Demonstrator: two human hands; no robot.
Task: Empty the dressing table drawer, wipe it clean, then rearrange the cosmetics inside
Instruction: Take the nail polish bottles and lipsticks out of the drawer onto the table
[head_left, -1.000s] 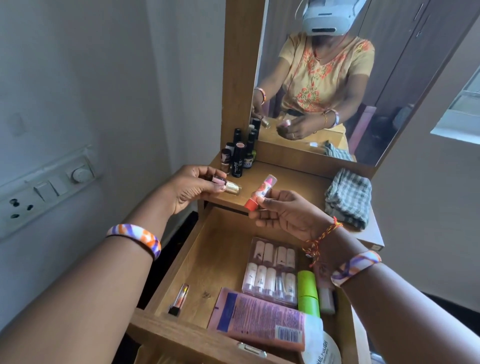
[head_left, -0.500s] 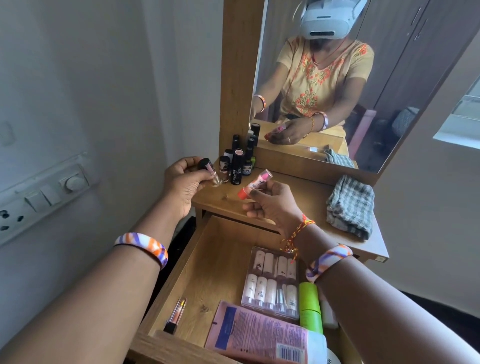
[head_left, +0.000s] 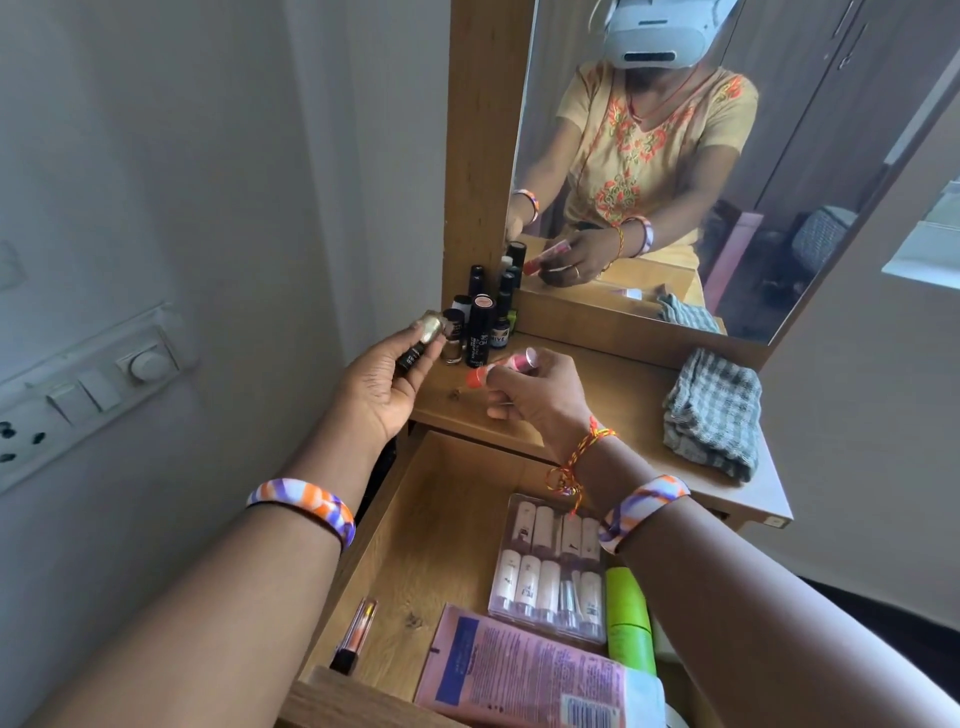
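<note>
the left hand (head_left: 382, 387) holds a small bottle with a gold cap (head_left: 422, 340), fingers curled round its dark body, just in front of the cluster of dark cosmetic bottles (head_left: 480, 325) standing at the tabletop's (head_left: 597, 395) back left corner against the mirror frame. the right hand (head_left: 540, 397) pinches a pink tube with a red-orange cap (head_left: 498, 368) between thumb and fingers, lying roughly level above the front left part of the tabletop, close beside the left hand but not touching it. a grey checked cloth (head_left: 714, 413) lies folded near the tabletop's right edge. below the tabletop's front edge the wooden drawer (head_left: 431, 530) stands pulled open. inside it, a clear case of small white tubes (head_left: 553, 566) sits toward the right side, with a lime green tube (head_left: 628, 618) just beside it at the right wall. a pink printed tube (head_left: 524, 675) lies across the front of the drawer, and a slim lip gloss with a black cap (head_left: 356, 634) lies near the front left corner. both wrists wear orange, purple and white bangles, and the right wrist also has a red and yellow thread. the mirror (head_left: 727, 171) reflects the person and both hands.
</note>
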